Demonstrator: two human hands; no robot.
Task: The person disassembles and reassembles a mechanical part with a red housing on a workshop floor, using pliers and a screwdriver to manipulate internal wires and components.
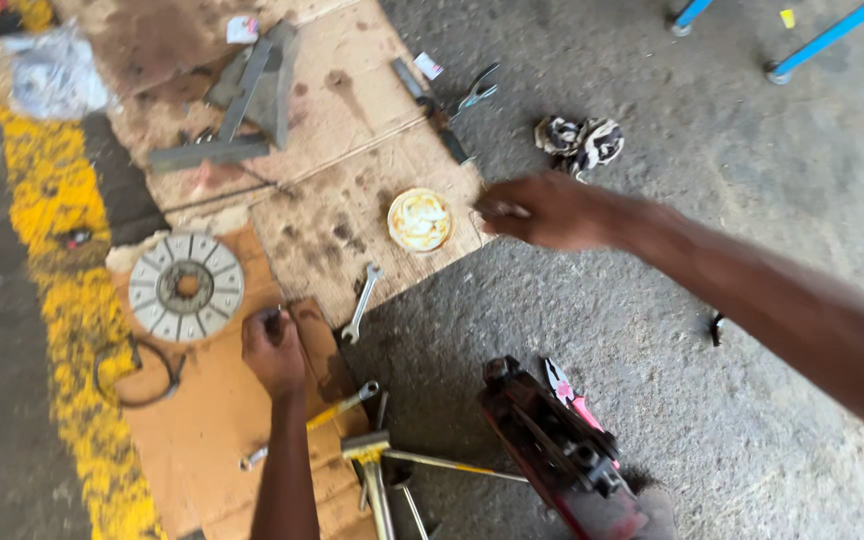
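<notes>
The left hand rests on the brown cardboard sheet spread over the concrete floor, its grip curled shut around something small and dark that cannot be made out, just beside the lower right edge of the round clutch disc. That disc lies flat near the cardboard's left edge, next to the yellow painted kerb; it looks like stiff, fairly heavy metal with segmented friction pads, best taken by the outer rim or through the centre hole, and its faces may be greasy. The right hand reaches across above the floor toward the cardboard's right edge, fingers drawn loosely together and holding nothing that shows; motion blur leaves it unclear whether the grip is open or closed. Nearest to it is a small round tub, open, holding a pale cream-coloured grease that fills it almost to the brim; it should be light, and slippery if smeared. A combination spanner lies just below the tub at the cardboard's edge. Pliers lie near the far right corner, a crumpled rag on the floor beyond, and a red jack stands near the front.
</notes>
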